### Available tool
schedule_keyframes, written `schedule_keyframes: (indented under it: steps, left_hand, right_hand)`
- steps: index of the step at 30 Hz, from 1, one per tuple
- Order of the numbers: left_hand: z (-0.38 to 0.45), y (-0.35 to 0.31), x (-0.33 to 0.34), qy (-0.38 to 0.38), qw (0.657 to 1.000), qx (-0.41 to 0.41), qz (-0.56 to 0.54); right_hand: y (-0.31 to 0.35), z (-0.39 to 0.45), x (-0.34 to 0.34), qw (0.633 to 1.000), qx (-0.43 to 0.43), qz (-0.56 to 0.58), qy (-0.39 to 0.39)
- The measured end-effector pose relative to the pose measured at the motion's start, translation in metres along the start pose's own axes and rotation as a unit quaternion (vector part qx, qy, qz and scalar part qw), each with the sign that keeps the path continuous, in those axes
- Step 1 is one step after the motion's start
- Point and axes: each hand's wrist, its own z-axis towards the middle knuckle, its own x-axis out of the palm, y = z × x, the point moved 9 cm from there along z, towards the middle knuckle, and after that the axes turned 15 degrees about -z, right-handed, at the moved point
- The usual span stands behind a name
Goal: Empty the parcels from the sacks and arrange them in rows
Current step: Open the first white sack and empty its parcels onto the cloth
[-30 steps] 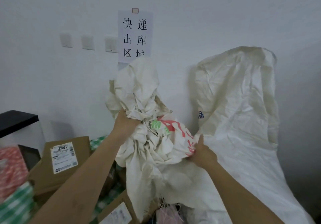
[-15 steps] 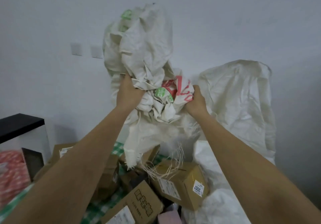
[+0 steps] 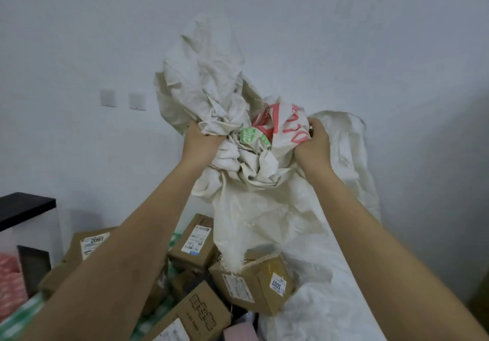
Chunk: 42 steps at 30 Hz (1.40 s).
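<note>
Above the box pile, head view: both hands hold the sack (image 3: 238, 134) bunched & raised, w/ its frayed open end hanging down onto the box marked 3007 (image 3: 260, 283). Left hand (image 3: 202, 142) grips a wad of plain cloth; right hand (image 3: 315, 142) grips the printed part, fingers curled round the fabric. Likely step: shaking out the last parcels. To do it well, keep the closed end highest, mouth lowest & unpinched, and shake in short jerks so nothing snags in the folds; whether anything is left inside cannot be told. Sack: off-white woven cloth, badly crumpled, red & green print near the middle, loose threads at the mouth. Below it lie brown boxes w/ labels, e.g. the box marked 2097 (image 3: 90, 245), unsorted, no rows yet. Right of the pile: a second sack (image 3: 346, 160), slumped against the wall.
</note>
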Motion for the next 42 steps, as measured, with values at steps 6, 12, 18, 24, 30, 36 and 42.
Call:
schedule_keyframes:
  steps: [6, 12, 18, 24, 30, 36, 42]
  left_hand:
    - [-0.045, -0.019, 0.05, 0.044, 0.998, -0.031, -0.018]
    - [-0.116, -0.014, 0.11, 0.102, 0.991, -0.083, 0.007]
    - [-0.196, 0.036, 0.173, 0.208, 0.959, -0.163, 0.102]
    - [-0.274, 0.078, 0.204, 0.289, 0.917, -0.195, 0.194]
    - [-0.35, 0.127, 0.194, 0.283, 0.906, -0.257, 0.183]
    - [-0.419, 0.193, 0.177, 0.283, 0.883, -0.298, 0.226]
    - [-0.481, 0.258, 0.14, 0.162, 0.891, -0.396, 0.15]
  right_hand:
    - [0.013, -0.022, -0.074, 0.999, -0.027, 0.026, 0.038]
    - [-0.021, -0.079, -0.116, 0.932, -0.038, 0.051, 0.357]
    - [-0.082, -0.141, -0.142, 0.883, -0.027, -0.185, 0.43]
    - [-0.137, -0.19, -0.167, 0.917, -0.002, -0.097, 0.387]
    - [-0.192, -0.25, -0.176, 0.897, 0.069, -0.084, 0.429]
    - [-0.257, -0.323, -0.171, 0.872, 0.143, -0.086, 0.461]
    - [-0.303, -0.378, -0.17, 0.894, 0.155, -0.16, 0.389]
